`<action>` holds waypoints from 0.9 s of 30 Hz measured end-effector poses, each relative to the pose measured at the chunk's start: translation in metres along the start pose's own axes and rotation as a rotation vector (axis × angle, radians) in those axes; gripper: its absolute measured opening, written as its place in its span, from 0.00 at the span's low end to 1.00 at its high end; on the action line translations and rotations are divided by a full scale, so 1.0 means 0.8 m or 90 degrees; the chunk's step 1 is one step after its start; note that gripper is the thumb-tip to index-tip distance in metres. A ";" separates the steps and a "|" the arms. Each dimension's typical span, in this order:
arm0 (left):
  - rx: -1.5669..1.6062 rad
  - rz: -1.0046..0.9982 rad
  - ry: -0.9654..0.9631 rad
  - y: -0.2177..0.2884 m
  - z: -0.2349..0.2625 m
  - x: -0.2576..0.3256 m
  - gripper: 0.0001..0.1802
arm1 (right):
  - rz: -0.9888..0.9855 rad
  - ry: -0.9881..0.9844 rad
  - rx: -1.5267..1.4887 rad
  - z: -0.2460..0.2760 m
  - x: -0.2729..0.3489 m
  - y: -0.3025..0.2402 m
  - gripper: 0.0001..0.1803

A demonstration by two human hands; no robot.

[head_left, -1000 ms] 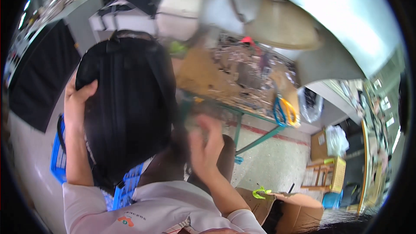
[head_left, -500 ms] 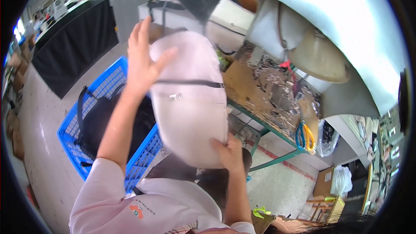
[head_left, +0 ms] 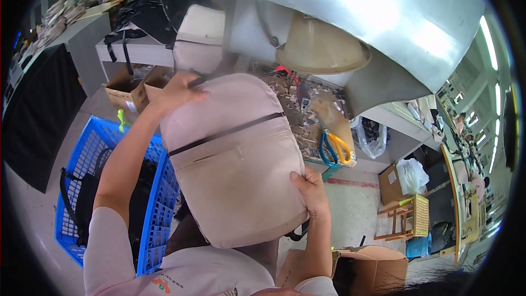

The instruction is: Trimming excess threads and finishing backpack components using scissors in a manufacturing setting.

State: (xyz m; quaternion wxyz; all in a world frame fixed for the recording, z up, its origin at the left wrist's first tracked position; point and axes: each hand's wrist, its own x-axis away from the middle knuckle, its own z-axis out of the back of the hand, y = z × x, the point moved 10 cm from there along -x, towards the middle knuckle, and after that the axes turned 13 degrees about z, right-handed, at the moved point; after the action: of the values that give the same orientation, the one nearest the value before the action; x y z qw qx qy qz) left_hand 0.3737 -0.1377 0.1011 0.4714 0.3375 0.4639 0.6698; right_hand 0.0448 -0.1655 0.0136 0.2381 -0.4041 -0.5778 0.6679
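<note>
I hold a pale pink backpack (head_left: 235,159) up in front of me, its front panel with a dark zipper line facing the camera. My left hand (head_left: 178,92) grips its top edge at the upper left. My right hand (head_left: 312,192) clasps its lower right side, thumb on the front. Below and left of it stands a blue plastic crate (head_left: 159,208) with a black backpack (head_left: 90,208) lying inside.
A worktable (head_left: 307,131) littered with scraps carries scissors with blue and yellow handles (head_left: 334,148). More bags, one pink (head_left: 200,35) and several black (head_left: 164,5), pile on a white table behind. Cardboard boxes (head_left: 129,90) stand left; another box (head_left: 372,266) sits lower right, near a wooden stool (head_left: 405,219).
The black backpack I held a second ago is gone from my hands. I now hold the pink backpack, which has turned and come lower, with my left hand at its top.
</note>
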 end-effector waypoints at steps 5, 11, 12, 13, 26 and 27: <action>-0.039 -0.002 0.016 0.004 -0.014 -0.037 0.18 | -0.038 0.053 -0.064 0.016 -0.005 -0.007 0.12; -0.072 0.001 0.023 0.019 -0.035 -0.052 0.12 | -0.029 0.066 -0.059 0.038 -0.004 -0.010 0.11; -0.069 -0.006 0.047 0.019 -0.031 -0.053 0.11 | -0.032 0.062 -0.053 0.037 -0.005 -0.009 0.11; -0.071 -0.004 0.045 0.016 -0.029 -0.054 0.11 | -0.035 0.063 -0.055 0.036 -0.006 -0.010 0.11; -0.055 0.032 0.067 0.001 0.009 -0.065 0.07 | -0.043 -0.006 -0.029 0.026 -0.055 -0.009 0.13; -0.035 0.028 0.067 0.003 0.011 -0.065 0.07 | -0.046 -0.013 -0.027 0.024 -0.058 -0.011 0.13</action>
State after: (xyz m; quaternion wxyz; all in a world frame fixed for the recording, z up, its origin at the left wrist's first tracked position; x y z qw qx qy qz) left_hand 0.3977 -0.1843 0.1057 0.4406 0.2991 0.4618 0.7093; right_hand 0.0539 -0.2110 0.0343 0.2478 -0.3813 -0.6086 0.6502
